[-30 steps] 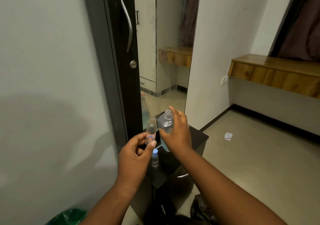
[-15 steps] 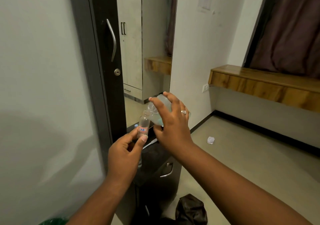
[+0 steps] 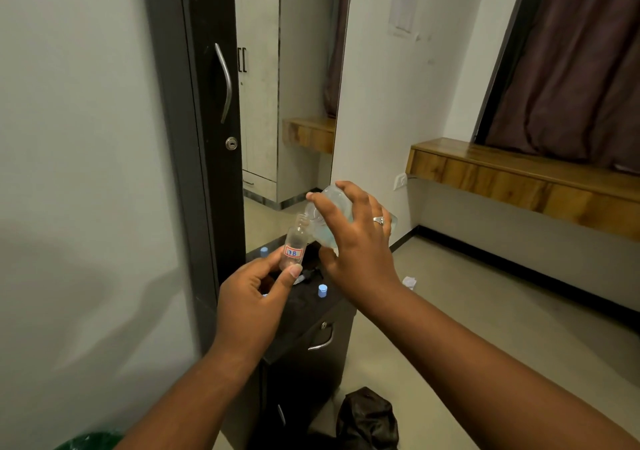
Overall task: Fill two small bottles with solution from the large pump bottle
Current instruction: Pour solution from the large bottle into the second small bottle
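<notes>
- A small clear bottle (image 3: 294,247) with a red-bordered label is being pinched near its base between the thumb and fingers of the left hand (image 3: 254,299); it is being held upright and uncapped, above the top of a black cabinet (image 3: 308,314).
- The large bottle (image 3: 332,219), clear with pale bluish liquid inside, is being gripped by the right hand (image 3: 353,245), whose fingers are being wrapped over its body from above; a ring (image 3: 378,220) is being worn on one finger.
- The large bottle is being tilted down to the left, its mouth being brought right against the small bottle's open neck; whether liquid is being passed between them cannot be made out, the view being too blurred there.
- A blue-capped small bottle (image 3: 322,290) is being kept on the cabinet top, just below the right wrist, and another blue cap (image 3: 264,251) is being shown at the cabinet's far left edge, beside a dark door (image 3: 214,103) with a curved metal handle (image 3: 225,82).
- A dark bag (image 3: 367,418) is being left on the floor by the cabinet, and a crumpled white scrap (image 3: 409,281) is being left further off on the floor.
- A wooden shelf (image 3: 519,175) is being carried along the right-hand wall beneath a dark curtain (image 3: 571,68).
</notes>
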